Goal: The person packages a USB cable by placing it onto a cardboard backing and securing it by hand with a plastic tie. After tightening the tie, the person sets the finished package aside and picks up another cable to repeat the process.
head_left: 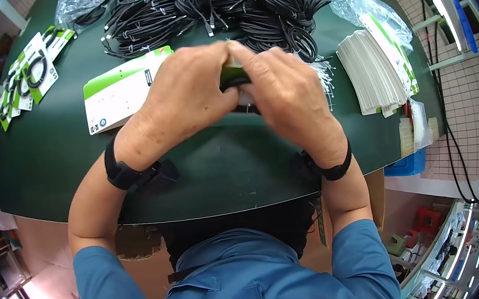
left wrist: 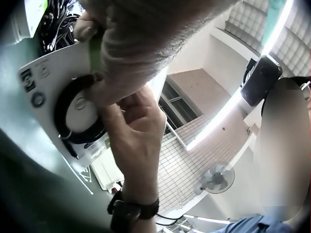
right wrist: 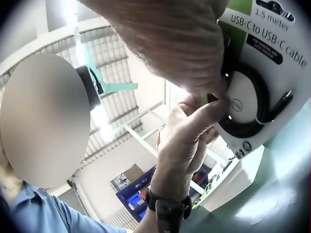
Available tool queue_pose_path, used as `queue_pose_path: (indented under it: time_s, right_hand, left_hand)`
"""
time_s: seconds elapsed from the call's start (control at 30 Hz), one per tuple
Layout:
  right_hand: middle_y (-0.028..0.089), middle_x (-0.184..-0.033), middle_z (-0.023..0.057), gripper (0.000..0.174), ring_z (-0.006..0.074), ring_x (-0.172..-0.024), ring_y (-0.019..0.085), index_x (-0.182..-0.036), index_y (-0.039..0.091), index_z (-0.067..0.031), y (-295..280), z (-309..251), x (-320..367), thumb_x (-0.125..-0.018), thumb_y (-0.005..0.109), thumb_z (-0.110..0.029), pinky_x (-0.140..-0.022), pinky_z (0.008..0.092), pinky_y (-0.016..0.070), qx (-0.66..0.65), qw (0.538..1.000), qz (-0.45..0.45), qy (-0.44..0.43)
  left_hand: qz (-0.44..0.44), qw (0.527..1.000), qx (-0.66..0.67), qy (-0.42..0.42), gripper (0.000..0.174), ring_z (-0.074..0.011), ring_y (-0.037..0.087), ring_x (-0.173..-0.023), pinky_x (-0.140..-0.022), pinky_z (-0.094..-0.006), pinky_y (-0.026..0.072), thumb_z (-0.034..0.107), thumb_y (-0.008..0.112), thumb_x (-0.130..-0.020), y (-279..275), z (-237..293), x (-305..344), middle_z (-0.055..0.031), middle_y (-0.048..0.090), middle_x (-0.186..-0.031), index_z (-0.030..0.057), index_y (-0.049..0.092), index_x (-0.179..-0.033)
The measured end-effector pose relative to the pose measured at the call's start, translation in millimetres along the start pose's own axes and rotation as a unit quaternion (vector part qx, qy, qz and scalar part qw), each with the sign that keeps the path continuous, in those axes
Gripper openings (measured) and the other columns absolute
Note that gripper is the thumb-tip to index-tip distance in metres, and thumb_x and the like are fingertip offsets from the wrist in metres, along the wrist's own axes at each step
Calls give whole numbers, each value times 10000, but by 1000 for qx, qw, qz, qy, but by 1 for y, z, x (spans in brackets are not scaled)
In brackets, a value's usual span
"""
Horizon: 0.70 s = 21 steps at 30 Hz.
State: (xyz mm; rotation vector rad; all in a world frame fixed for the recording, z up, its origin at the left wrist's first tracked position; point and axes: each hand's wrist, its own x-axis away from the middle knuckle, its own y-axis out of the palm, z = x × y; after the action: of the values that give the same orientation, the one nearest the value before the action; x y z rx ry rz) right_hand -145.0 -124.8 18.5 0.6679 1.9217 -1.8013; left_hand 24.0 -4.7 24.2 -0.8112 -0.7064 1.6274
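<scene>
Both hands meet above the table's near middle, at a white and green cable card [right wrist: 270,46] printed "USB-C to USB-C cable". A black coiled cable [right wrist: 263,92] lies against the card's face, bound with a white tie. My left hand [head_left: 188,87] pinches the card at one side, its thumb near the right thumb. From the other side my right hand [head_left: 290,87] grips the same card, fingertips close by the coil. Most of the card is hidden behind the hands in the head view; the left wrist view shows the coil [left wrist: 61,114] on it.
A big heap of black cables [head_left: 211,5] covers the table's far side. Stacked cards stand at left [head_left: 118,98] and right [head_left: 369,70], with white ties [head_left: 326,77] between heap and right stack. Carded cables [head_left: 36,72] lie far left; a plastic bag [head_left: 361,2] lies back right.
</scene>
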Motion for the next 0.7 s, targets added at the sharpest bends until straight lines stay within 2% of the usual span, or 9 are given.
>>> queue_pose_path:
  time_s: [0.07,0.1,0.13,0.23,0.27,0.33,0.4,0.5,0.7]
  right_hand:
    - [742,-1071,109,491,256,-915,714,-1310,678,2,-5,6,1,-840,820,-20,-793,376,583,-31,998,22,45]
    - [742,-1071,109,491,256,-915,714,-1310,678,2,-6,6,1,-840,820,-20,-793,376,583,-26,998,35,51]
    - [744,-1067,113,461,260,-925,719,-1287,680,6,-6,7,2,-850,821,-37,-797,374,585,-79,991,61,94]
    - [747,-1061,121,405,270,-943,730,-1241,684,14,-4,7,5,-871,823,-73,-805,371,590,-184,960,113,178]
    - [750,-1058,120,374,246,-947,734,-1236,684,18,-4,7,5,-893,808,-65,-815,357,593,-233,940,128,216]
    - [757,-1053,116,313,197,-955,742,-1225,683,24,-3,7,5,-935,776,-49,-836,327,599,-329,887,153,285]
    - [746,-1085,112,308,170,-975,727,-1238,668,36,-4,9,5,-953,760,-32,-849,308,598,-336,885,144,287]
    - [725,-1148,103,298,116,-1016,697,-1266,637,60,-2,10,6,-988,728,2,-875,270,597,-353,880,122,293]
    - [710,-1158,94,307,113,-1045,679,-1264,621,62,10,7,8,-980,729,16,-904,272,587,-452,823,121,323]
  left_hand:
    - [220,970,-23,100,536,-350,712,-832,-772,-438,573,103,813,-767,4,-2,-4,-189,717,-956,-27,622,-1250]
    - [323,932,-35,158,637,-303,721,-831,-764,-406,573,89,850,-752,3,-3,-9,-152,721,-977,-9,612,-1335]
    - [323,931,-38,164,637,-303,721,-831,-764,-406,573,89,850,-752,4,-3,-11,-152,721,-977,-9,612,-1335]
    - [285,952,93,57,677,-204,714,-813,-708,-352,586,79,890,-772,10,-5,-11,-71,737,-1048,7,590,-1375]
    - [284,953,92,60,677,-204,714,-813,-708,-352,586,79,890,-772,12,-9,-12,-71,737,-1048,7,590,-1375]
    - [225,943,241,41,561,-166,702,-828,-684,-335,581,137,890,-820,13,-16,-15,-80,742,-1057,-10,629,-1294]
    - [193,930,313,33,510,-147,696,-835,-672,-327,578,166,890,-844,14,-22,-15,-85,744,-1062,-18,648,-1254]
    - [125,849,510,-46,417,-78,671,-779,-561,-223,524,150,855,-897,13,-24,-11,-79,746,-1054,-20,662,-1226]
    - [115,813,566,-69,326,-79,680,-742,-502,-181,518,114,798,-952,16,-15,-10,-104,747,-1040,-31,663,-1211]
